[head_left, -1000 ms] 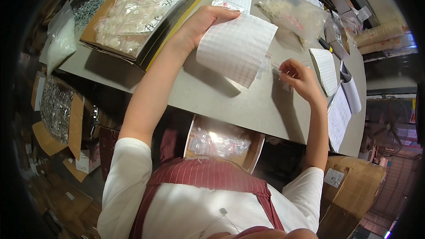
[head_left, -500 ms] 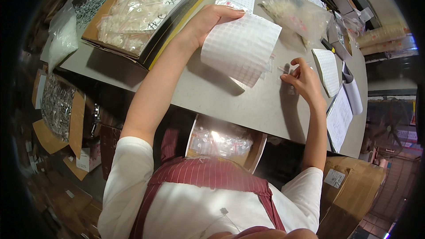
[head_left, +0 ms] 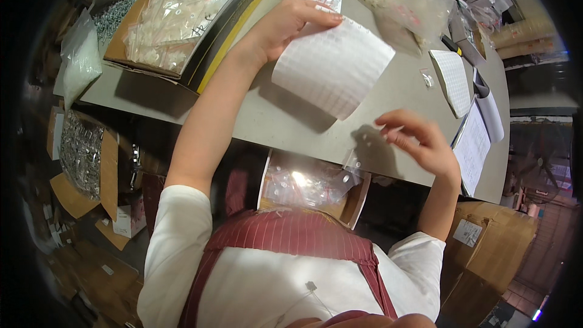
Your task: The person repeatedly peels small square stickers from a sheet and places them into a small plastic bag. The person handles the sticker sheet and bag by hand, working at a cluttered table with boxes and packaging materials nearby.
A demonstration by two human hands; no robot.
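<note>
My left hand (head_left: 294,27) grips the top edge of a curved white sheet of small labels (head_left: 334,67), thumb on top, holding it over the table. My right hand (head_left: 416,140) hangs above the table's front edge, its fingers loosely bent and apart, with nothing seen between them. Below and left of it, a small clear plastic bag with a white round label (head_left: 351,167) is at the rim of the open drawer, apart from my fingers. Inside the drawer (head_left: 362,206) lies a heap of similar clear bags (head_left: 297,185).
At the left stands a carton (head_left: 143,70) full of small bags. A big clear bag (head_left: 404,9) lies at the back. On the right are another label sheet (head_left: 450,82), a clipboard with papers (head_left: 473,152) and one small bag (head_left: 427,79). A cardboard box (head_left: 486,255) stands below.
My right hand has come back toward the drawer, and its fingers have let go of a small clear bag, now at the drawer. My left hand still holds the label sheet.
</note>
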